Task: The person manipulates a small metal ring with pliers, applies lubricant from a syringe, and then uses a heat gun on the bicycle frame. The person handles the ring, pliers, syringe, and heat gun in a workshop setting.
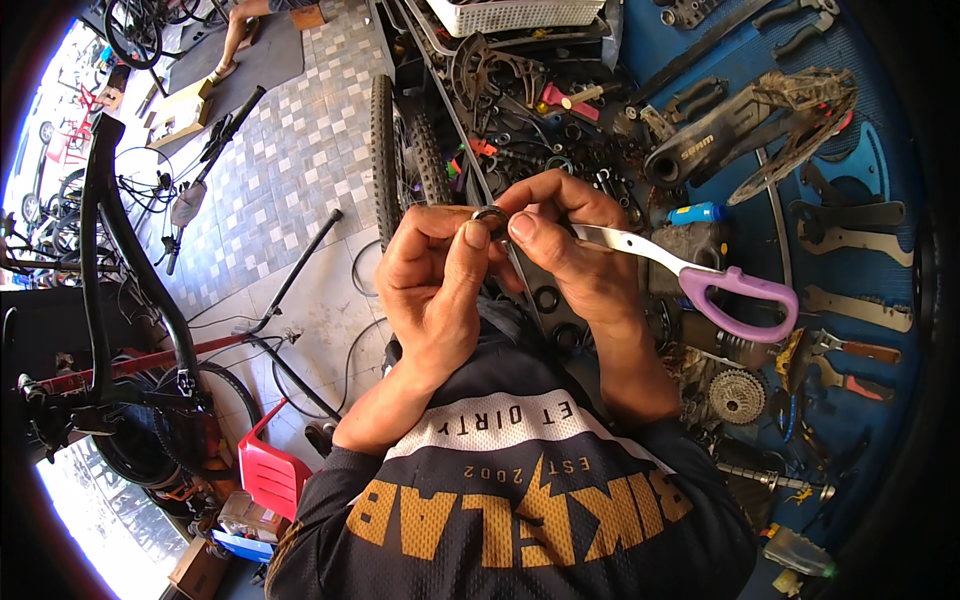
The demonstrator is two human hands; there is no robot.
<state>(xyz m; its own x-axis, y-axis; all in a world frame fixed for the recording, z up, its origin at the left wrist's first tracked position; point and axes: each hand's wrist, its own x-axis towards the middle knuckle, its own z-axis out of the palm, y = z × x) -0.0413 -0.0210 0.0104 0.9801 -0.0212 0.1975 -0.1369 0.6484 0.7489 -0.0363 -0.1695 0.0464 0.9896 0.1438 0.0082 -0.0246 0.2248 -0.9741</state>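
A small dark metal ring [489, 214], which looks like a bearing, is pinched between the thumb and fingers of my left hand [430, 285]. My right hand [585, 260] is closed right beside it, thumb and forefinger touching or nearly touching the ring's edge. From the right hand a scissor piece [740, 300] sticks out to the right, with a pale metal shank and one purple loop handle. Its blade end is hidden by my fingers, so I cannot see where the tip lies. Both hands are held up in front of my chest.
A cluttered bench holds loose parts, a dirty crank arm [700, 150], a blue cylinder [697, 214] and a cassette [738, 396]. Wrenches [850, 240] and pliers [805, 25] lie on the blue surface [880, 90]. Left are a black bike frame [140, 250], a red chair [270, 470] and another person's leg [236, 35].
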